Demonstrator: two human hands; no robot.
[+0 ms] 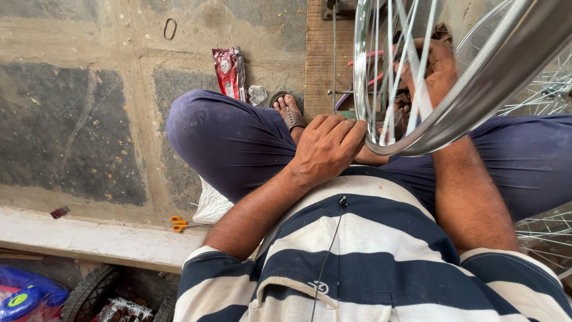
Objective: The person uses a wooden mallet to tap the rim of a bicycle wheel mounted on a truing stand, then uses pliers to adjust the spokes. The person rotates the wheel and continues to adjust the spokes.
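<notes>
Scissors (179, 223) with orange handles lie on the floor far left of the wheel rim (417, 140), and a red packet (229, 73) sits up-left of it. My left hand (326, 149) clasps the rim's near edge, fingers curled on the metal, seemingly to steady it over my lap. My right hand (432, 68) reaches between the spokes (390, 71) inside the rim; I cannot tell whether it grips anything.
</notes>
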